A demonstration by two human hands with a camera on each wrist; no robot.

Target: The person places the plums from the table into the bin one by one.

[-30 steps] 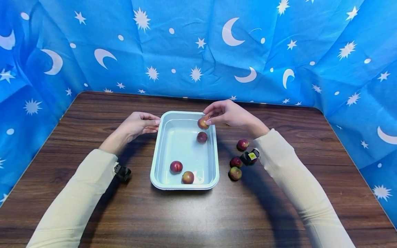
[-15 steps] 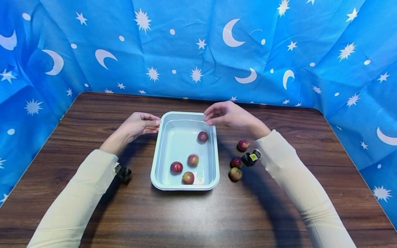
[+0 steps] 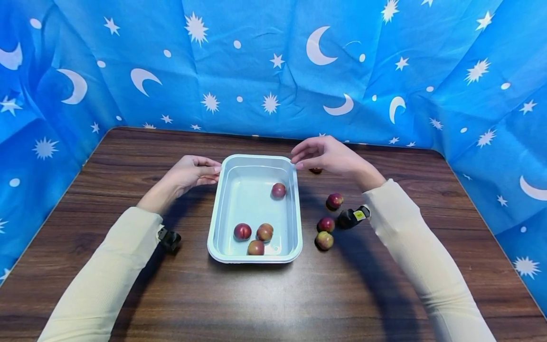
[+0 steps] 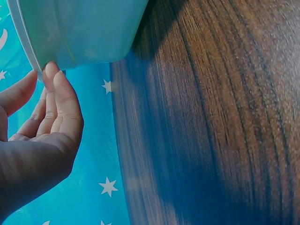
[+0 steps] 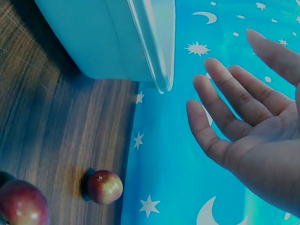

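A white plastic tray (image 3: pixel 255 259) stands mid-table. At its far left corner my left hand (image 3: pixel 190 173) pinches the rim between thumb and fingertips, as the left wrist view also shows. My right hand (image 3: pixel 326 154) is just off the far right corner with loosely bent fingers. The right wrist view shows its palm bare and the fingers apart from the tray wall (image 5: pixel 103 42). Inside the tray, one dark red plum (image 3: pixel 278 190) lies near the right wall. A red plum (image 3: pixel 242 232) and two yellowish-red plums (image 3: pixel 265 232) are grouped at the near end.
Right of the tray on the wooden table (image 3: pixel 265 304) lie a dark plum (image 3: pixel 334 201), a red plum (image 3: pixel 326 224) and a greenish plum (image 3: pixel 324 241). Another plum (image 3: pixel 315 170) is partly hidden under my right hand. A blue star-patterned cloth (image 3: pixel 273 71) walls the table.
My right hand has let go of a plum, which rolled to the tray's near end and nudged another slightly left. The hand has since moved right, off the tray. My left hand stays put.
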